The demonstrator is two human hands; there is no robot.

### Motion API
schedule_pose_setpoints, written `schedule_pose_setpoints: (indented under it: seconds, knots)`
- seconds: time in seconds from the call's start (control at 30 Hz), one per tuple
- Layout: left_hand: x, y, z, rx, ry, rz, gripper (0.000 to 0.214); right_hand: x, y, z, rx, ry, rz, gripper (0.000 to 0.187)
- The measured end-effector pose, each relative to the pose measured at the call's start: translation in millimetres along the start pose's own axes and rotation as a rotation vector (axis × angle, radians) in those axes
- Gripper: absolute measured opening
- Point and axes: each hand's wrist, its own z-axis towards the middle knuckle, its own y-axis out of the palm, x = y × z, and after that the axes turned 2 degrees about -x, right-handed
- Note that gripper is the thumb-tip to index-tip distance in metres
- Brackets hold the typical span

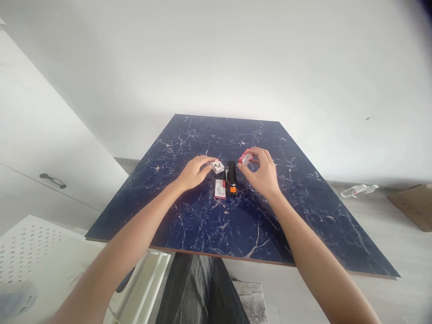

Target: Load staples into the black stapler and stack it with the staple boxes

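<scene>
The left hand (pixel 194 173), fingers partly curled, touches a small white cardboard box (pixel 218 166) at its fingertips; whether it grips cannot be told. The right hand (pixel 261 173) pinches a small red-and-white box (pixel 245 157) between thumb and fingers. Between the hands, a black-and-orange stapler (pixel 231 179) sits beside a flat white-and-red box (pixel 220 189) on a dark blue marble-patterned tabletop (pixel 256 225).

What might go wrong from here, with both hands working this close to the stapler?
The small red box is pinched only at the fingertips of the right hand, so it might slip and drop onto the black stapler just below. The left hand is at the white box, which sits almost against the stapler, so moving it could nudge the stapler into the red-and-white box lying beside it.
</scene>
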Motion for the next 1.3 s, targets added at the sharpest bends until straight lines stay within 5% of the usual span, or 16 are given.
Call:
schedule_pose_setpoints:
  seconds: [0.2, 0.4, 0.57, 0.77, 1.0, 1.3]
  knots:
    - [8, 2.8, 0, 0.004, 0.002, -0.138, 0.034, -28, 11, -13, -0.250, -0.325, -0.035, 0.042]
    - [4, -2.4, -1, -0.164, -0.008, -0.173, 0.039, -24, 22, -19, -0.415, -0.421, -0.060, 0.048]
    - [0, -7.1, -3, -0.302, -0.015, -0.156, 0.040, -25, 14, -15, -0.338, -0.347, 0.006, 0.034]
    - [4, -12.1, -10, -0.467, -0.032, -0.141, 0.078, -18, 11, -10, -0.224, -0.164, -0.027, 0.023]
    - [22, -2.3, -12, -0.424, -0.097, -0.040, 0.075, -13, 12, -9, -0.222, -0.124, -0.044, 0.023]
    - [23, 12.9, -16, -0.369, -0.010, 0.035, 0.068, -14, 12, -10, -0.230, -0.106, -0.073, 0.024]
